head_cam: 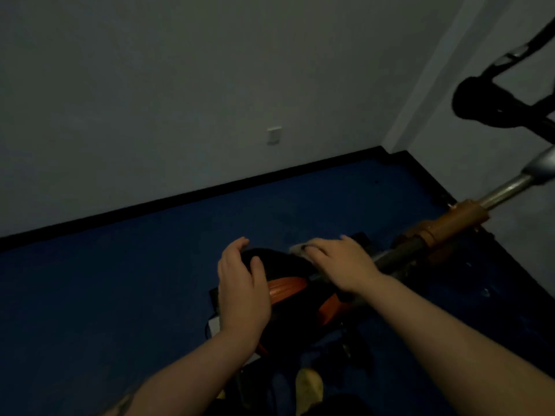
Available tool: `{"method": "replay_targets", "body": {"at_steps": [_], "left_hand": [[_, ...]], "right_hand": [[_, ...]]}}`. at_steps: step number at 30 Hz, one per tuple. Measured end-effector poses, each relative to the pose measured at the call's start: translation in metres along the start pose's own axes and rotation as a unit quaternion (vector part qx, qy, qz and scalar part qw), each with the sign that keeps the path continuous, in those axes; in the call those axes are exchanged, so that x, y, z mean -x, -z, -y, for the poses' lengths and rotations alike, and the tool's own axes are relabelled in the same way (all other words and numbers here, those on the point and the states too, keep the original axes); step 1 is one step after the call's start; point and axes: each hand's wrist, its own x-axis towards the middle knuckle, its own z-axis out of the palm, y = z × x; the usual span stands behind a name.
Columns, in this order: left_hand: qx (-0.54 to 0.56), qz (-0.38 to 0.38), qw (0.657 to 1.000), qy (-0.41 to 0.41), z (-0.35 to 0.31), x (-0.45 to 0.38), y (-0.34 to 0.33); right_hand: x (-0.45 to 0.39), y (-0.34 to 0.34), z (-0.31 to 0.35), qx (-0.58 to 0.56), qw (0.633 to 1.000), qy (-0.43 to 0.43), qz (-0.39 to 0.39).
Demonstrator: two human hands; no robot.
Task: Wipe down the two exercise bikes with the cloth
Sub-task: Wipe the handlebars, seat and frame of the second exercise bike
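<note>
Grey wall (180,85) fills the upper half, w/ a small white wall plate (274,135) low on it. Black skirting (192,195) runs along the wall foot and bends at the corner (390,153) on the right. Blue floor (105,295) spreads wide and open to the left of the bike, right up to the skirting; much less room on the right, where the floor edge runs close beside the frame.

Exercise bike (288,288) sits centre-right: black top, orange panels, an orange clamp (459,220) higher up, then a silver post (507,187) slanting to the black handlebars (486,103) at the right edge.

Left hand (240,292) hovers over the bike's black top, fingers apart and loosely curved, thumb out; holds nothing, can't tell if it touches. Right hand (339,265) lies flat, fingers straight, pressing the cloth (297,249) down on the bike's top, next to the dark tube. Only a pale bit of cloth shows past the fingertips.

A yellowish shoe (309,385) shows at the bottom edge.
</note>
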Motion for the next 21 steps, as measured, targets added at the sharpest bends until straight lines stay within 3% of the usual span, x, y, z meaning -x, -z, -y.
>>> {"method": "replay_targets", "body": {"at_steps": [4, 8, 11, 14, 19, 21], "left_hand": [[-0.039, -0.013, 0.998, 0.039, 0.004, 0.008, 0.004], [0.022, 0.047, 0.991, 0.122, 0.018, 0.034, 0.009], [0.065, 0.117, 0.978, 0.160, 0.021, 0.052, 0.013], [0.062, 0.130, 0.976, 0.161, 0.022, 0.051, 0.015], [0.027, 0.144, 0.977, 0.152, 0.023, 0.043, 0.019], [0.012, 0.155, 0.976, 0.151, 0.022, 0.043, 0.022]], "right_hand": [[-0.002, -0.004, 0.019, 0.064, 0.996, 0.064, -0.010], [-0.028, -0.012, 0.062, -0.015, 0.990, 0.135, 0.039], [-0.012, -0.014, 0.045, -0.029, 0.957, 0.280, 0.071], [-0.008, -0.010, 0.026, 0.004, 0.919, 0.387, 0.071], [-0.046, -0.018, 0.068, -0.054, 0.941, 0.313, 0.116], [-0.031, -0.022, 0.065, 0.013, 0.922, 0.379, 0.075]]}}
